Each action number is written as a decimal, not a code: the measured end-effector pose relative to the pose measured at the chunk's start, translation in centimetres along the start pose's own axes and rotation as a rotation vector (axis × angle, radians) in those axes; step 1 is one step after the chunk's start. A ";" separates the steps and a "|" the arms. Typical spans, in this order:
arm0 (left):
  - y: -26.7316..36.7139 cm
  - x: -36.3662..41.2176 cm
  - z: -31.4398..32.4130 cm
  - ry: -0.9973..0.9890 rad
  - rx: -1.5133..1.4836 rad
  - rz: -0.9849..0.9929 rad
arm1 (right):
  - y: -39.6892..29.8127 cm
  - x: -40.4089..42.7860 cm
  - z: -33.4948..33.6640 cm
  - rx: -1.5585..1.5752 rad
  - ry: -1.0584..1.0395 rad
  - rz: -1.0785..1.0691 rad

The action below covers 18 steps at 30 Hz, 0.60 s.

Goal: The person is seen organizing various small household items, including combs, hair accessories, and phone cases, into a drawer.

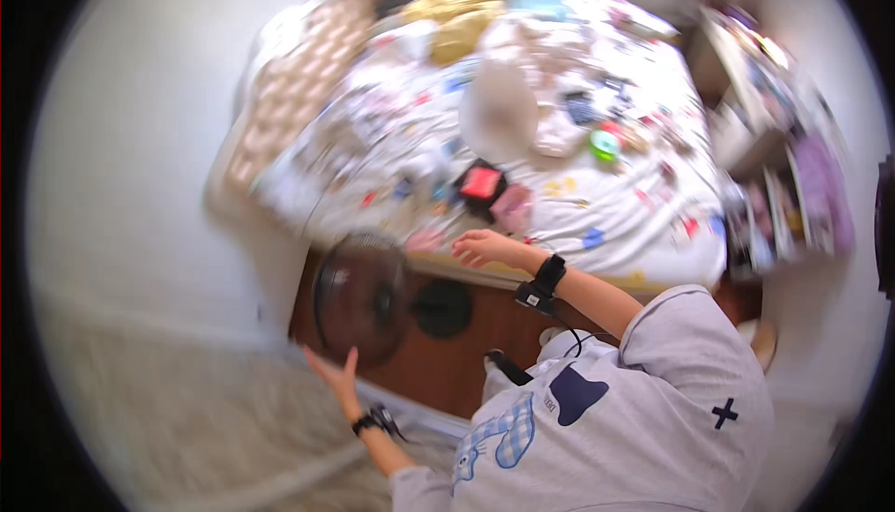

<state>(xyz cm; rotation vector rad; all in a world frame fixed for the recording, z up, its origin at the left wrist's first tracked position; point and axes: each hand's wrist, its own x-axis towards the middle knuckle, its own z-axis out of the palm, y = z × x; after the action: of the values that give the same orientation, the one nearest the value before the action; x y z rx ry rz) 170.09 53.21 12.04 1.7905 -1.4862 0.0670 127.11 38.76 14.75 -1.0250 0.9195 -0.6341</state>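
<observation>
My left hand (338, 375), thumb and fingers spread, is just below the round cage of a standing fan (360, 299); nothing shows in it. The fan's dark round base (442, 308) rests on the wooden floor. My right hand (486, 247) hangs near the edge of the bed (615, 260), its fingers loosely curled and nothing seen in it. Close by on the bed lie a black and red item (482, 182) and a pink item (512, 208). Black bands with small devices and cables circle both wrists.
Clothes and a yellow cloth (458, 22) cover parts of the bed, with a green round object (605, 145) among them. A tufted headboard (308, 78) stands at the left. An open shelf unit (769, 211) full of things is at the right. Pale wall surrounds the bed.
</observation>
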 end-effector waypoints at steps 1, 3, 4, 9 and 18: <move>-1.7 1.0 1.2 -0.055 -0.209 -0.021 | 1.0 0.1 -1.5 0.032 0.103 -0.016; 0.4 2.3 2.7 -0.163 -0.322 -0.227 | 2.3 -2.1 -4.1 0.066 0.454 0.068; 0.3 2.6 3.8 -0.055 -0.361 -0.212 | 4.3 -2.9 -5.7 0.118 0.553 0.044; 7.7 1.3 8.6 0.094 -0.024 -0.429 | 14.8 -20.5 -11.7 0.402 1.106 0.012; 17.7 -5.0 7.8 -0.195 0.016 -0.509 | 20.7 -49.0 -7.1 0.614 1.674 0.013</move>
<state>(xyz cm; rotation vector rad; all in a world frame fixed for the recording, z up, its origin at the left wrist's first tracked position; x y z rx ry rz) 150.16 52.65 13.60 2.1839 -1.1133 -0.3601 97.64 83.47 10.83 0.3087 1.9280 -1.6847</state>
